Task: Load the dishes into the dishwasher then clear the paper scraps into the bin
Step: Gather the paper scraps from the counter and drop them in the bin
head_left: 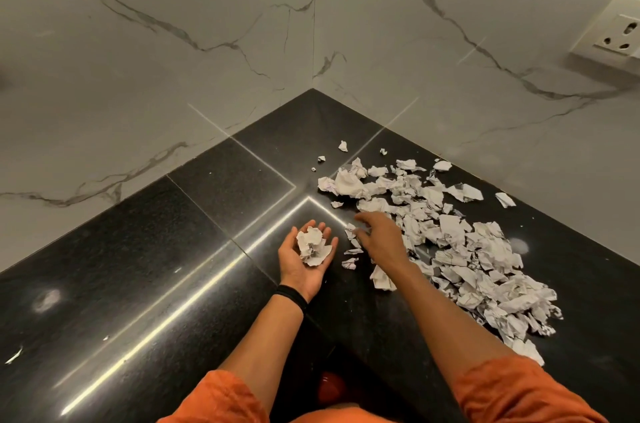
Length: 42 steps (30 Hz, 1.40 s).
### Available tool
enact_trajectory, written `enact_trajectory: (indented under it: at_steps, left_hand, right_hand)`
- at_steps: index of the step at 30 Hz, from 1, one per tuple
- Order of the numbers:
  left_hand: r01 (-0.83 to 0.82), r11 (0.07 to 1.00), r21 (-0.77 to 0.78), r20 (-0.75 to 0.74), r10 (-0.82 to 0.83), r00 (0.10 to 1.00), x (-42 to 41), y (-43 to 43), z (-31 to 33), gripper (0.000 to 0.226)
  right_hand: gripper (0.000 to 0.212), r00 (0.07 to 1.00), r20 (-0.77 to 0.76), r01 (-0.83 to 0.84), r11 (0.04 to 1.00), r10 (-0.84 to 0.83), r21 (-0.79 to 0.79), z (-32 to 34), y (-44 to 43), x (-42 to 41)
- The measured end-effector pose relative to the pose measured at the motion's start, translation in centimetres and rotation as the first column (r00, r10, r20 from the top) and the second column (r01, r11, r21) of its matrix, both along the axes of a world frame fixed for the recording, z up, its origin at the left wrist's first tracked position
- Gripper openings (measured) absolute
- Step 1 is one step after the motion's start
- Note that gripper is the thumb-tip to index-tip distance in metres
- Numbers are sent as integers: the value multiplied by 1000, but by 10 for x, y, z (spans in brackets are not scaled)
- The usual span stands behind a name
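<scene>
The left hand (pixel 297 273) lies palm up at the centre of the frame, fingers relaxed and only gently cupped, carrying a small clump of crumpled scraps (pixel 311 247) in the hollow of the palm. A black band (pixel 291 296) circles its wrist. Just to the right, the right hand (pixel 381 239) reaches palm down over the near edge of the paper, fingers bent and slightly apart; it is blurred, and I cannot tell whether the fingertips pinch a scrap or merely touch one.

The main pile of paper scraps (pixel 450 242) spreads from the right hand towards the lower right of the frame, with a few stray bits near the corner at centre. All of it lies on a glossy black countertop (pixel 173 249) that meets veined marble walls (pixel 173 24) filling the upper half. A white wall socket (pixel 616 31) sits at the upper right edge. Orange sleeves (pixel 512 391) show along the bottom.
</scene>
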<state>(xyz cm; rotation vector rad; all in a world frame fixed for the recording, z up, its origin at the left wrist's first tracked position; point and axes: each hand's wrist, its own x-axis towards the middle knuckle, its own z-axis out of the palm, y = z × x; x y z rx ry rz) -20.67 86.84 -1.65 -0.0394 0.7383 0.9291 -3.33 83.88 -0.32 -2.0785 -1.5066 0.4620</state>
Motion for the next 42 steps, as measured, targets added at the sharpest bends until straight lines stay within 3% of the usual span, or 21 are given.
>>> enact_trajectory:
  at_steps: [3,8,11,13,16,18,22,24,28,36,38,40,42]
  left_hand:
    - [13,1000,-2,-20,-13,1000,-3,-2,-3,41]
    - [14,1000,-7,-65,-15,998,-2,-2,-5,43]
    - [12,1000,-6,-84,-12,996,0,-2,-5,42]
    - [17,1000,-3,-87,-18,996,3,-4,-3,40]
    - [36,999,5,-89,-35,995,12,-7,-3,41]
    - [63,998,14,-52,-62,997,18,-7,-5,48]
    - [64,998,4,0,-64,998,21,-7,1,40]
    - [36,999,-9,25,-36,999,17,-7,4,37]
    - [1,999,-34,42,1,999,7,-7,1,39]
    - [-65,996,-55,13,66,998,-3,-11,-3,43]
    - [-66,996,-56,12,66,998,-2,-13,-2,42]
    - [-67,996,-56,11,68,998,0,-14,-1,41]
    - [-54,997,-51,19,55,998,3,-15,-3,42]
  right_hand:
    - [31,977,151,-141,989,148,-55,-11,3,-5]
    - [15,971,172,-168,986,167,-14,-14,-1,-9]
    - [13,998,-55,13,997,-9,77,-5,-7,-7]
    - [13,967,-244,113,983,-75,145,7,-11,-9]
    - [13,912,-407,16,984,58,176,31,-15,-20]
    - [14,894,-430,-65,985,127,157,43,-15,-27]
    - [12,935,-353,18,987,39,157,32,-13,-14]
    - [18,973,-233,20,996,2,92,24,-16,-3]
    - [34,963,53,-252,955,263,-154,6,-31,-5]
    - [21,906,236,-328,936,350,-128,-6,-40,-15]
    - [18,957,157,-235,970,242,-65,-2,-43,-12]
    - [15,997,-68,-35,999,37,30,6,-45,-12]
    - [13,952,-302,78,991,-44,104,17,-44,-15]
